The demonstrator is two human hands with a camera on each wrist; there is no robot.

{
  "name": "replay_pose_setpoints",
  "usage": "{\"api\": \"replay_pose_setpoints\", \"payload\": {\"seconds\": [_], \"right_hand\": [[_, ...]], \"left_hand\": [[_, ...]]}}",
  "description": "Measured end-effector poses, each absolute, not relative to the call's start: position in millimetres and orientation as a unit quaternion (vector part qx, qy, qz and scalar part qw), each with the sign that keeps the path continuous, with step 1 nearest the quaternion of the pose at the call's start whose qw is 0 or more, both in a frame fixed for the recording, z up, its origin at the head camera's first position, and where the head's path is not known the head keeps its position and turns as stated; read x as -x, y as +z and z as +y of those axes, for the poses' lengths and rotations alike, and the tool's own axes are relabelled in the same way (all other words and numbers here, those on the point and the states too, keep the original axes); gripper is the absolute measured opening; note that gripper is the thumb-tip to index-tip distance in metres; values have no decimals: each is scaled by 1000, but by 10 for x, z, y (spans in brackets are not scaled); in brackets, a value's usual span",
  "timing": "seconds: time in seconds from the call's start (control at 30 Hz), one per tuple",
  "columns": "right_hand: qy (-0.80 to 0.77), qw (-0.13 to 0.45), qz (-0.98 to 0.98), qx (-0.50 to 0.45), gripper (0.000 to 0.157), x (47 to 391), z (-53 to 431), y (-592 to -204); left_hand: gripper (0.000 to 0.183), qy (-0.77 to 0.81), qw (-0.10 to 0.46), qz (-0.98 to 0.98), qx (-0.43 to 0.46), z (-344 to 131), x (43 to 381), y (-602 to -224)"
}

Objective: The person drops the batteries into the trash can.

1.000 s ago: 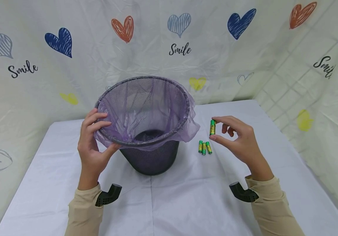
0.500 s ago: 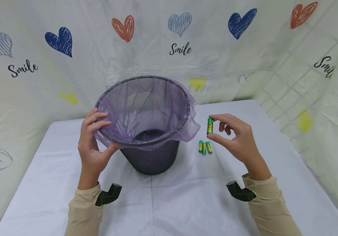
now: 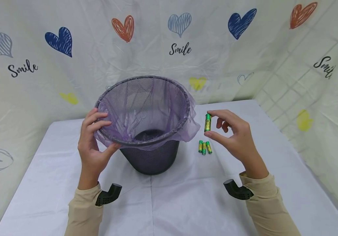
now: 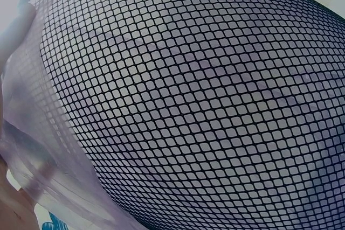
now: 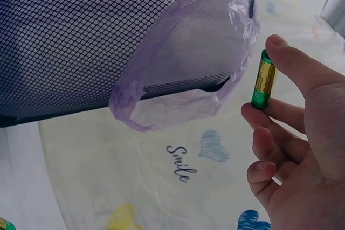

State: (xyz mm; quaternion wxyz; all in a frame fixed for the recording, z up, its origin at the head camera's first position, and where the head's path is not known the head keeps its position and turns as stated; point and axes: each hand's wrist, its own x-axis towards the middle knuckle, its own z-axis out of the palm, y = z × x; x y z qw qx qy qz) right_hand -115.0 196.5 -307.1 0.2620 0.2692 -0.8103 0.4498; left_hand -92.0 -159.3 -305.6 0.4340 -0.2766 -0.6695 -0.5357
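A dark mesh wastebasket [image 3: 154,160] stands on the table, tilted toward me, with a purple plastic bag [image 3: 119,108] lining it and folded over its rim. My left hand [image 3: 93,147] grips the rim at the left, fingers inside and thumb outside. In the left wrist view the black mesh [image 4: 188,95] fills most of the picture. To the right of the basket, my right hand [image 3: 234,134] pinches a green and yellow battery [image 3: 208,122] by its two ends between thumb and a fingertip. The right wrist view shows this battery [image 5: 264,79] apart from the bag's overhang [image 5: 178,68].
Below the right hand, 3 more green batteries [image 3: 204,147] lie side by side on the white-covered table [image 3: 180,203]. A white curtain [image 3: 151,62] printed with hearts and "Smile" hangs behind the table and along its sides.
My right hand has moved a little left and upward with the battery, closer to the basket. The left hand, the wastebasket and the batteries on the table have stayed put.
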Motion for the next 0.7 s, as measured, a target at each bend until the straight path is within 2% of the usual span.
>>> {"api": "replay_pose_setpoints", "payload": {"seconds": [0.7], "right_hand": [[481, 260, -789, -280, 56, 1123, 1856, -2945]], "left_hand": [[68, -539, 434, -668, 272, -1593, 923, -3061]]}}
